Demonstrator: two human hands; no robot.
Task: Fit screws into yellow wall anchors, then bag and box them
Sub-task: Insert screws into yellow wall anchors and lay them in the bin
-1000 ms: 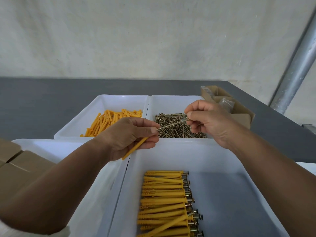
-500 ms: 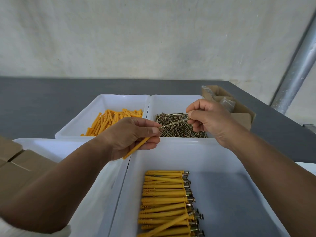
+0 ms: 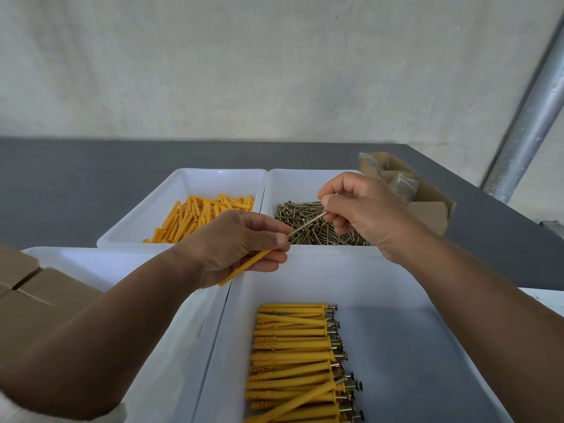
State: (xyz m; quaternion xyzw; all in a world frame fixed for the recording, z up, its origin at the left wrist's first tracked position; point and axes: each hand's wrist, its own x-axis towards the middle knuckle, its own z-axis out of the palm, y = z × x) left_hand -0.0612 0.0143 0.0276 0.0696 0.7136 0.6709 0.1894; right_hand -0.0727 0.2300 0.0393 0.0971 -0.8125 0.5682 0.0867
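My left hand (image 3: 235,242) pinches a yellow wall anchor (image 3: 248,265) between thumb and fingers, its tip pointing down-left. My right hand (image 3: 363,209) pinches the head end of a brass screw (image 3: 306,225), whose tip enters the anchor's mouth at my left thumb. Both hands hover above the seam between the trays. Behind them a white tray (image 3: 213,178) holds loose yellow anchors (image 3: 198,213), and another white tray (image 3: 293,181) holds loose screws (image 3: 317,232). The near white tray (image 3: 427,300) holds several assembled anchors with screws (image 3: 296,355) laid in a row.
An open cardboard box (image 3: 427,209) with clear plastic bags (image 3: 403,184) sits at the back right. Folded cardboard boxes (image 3: 27,297) lie in a white tray (image 3: 100,264) at the left. A grey tabletop (image 3: 76,184) runs to a pale wall; a metal pole (image 3: 525,126) stands right.
The screw has slid a little further into the anchor and my right hand has drawn slightly closer to my left. The trays have not moved.
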